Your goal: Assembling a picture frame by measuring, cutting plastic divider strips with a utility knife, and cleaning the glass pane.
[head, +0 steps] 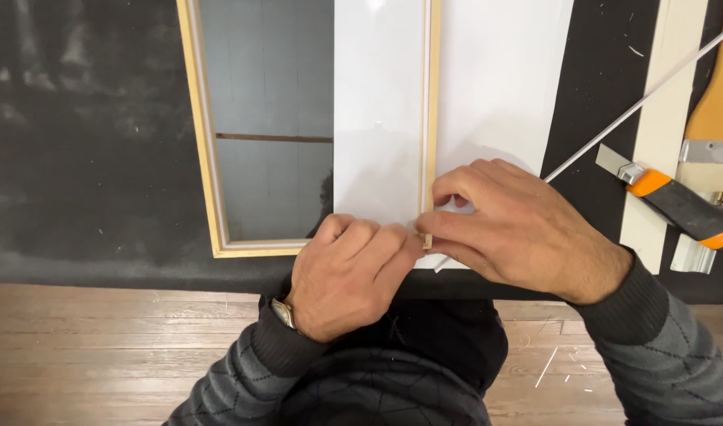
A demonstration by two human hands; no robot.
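Bright, even overhead light, sharp focus.
Glare whitens the glossy white panel (381,102) toward 12 o'clock; soft shadows at 6 o'clock; slight edge distortion.

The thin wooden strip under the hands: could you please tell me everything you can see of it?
The thin wooden strip is pale, light-coloured wood, narrow and straight. It runs from the top edge of the picture down toward the person, lying on the white panel. Its near end sits between the fingertips of the left hand and the right hand, which pinch it from both sides. The tip looks cut square; the fingers hide part of it.
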